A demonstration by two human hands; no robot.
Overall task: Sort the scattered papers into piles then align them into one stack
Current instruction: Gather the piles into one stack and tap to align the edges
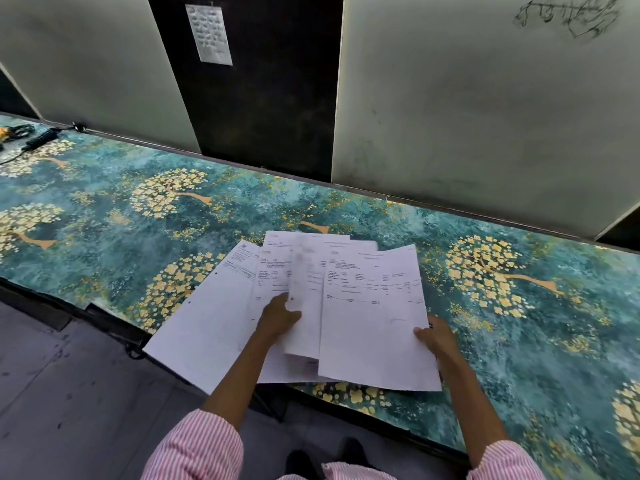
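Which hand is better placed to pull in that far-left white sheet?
Probably left: the left hand lies next to that tilted white paper sheet, while the right hand pinches the rightmost white printed sheet, far across the fan.

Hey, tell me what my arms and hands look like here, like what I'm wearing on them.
The left sleeve and right sleeve are pink-and-white striped shirt fabric, ending near the elbows. Both forearms are bare below them. No watch, bracelet or glove shows on the left hand or right hand.
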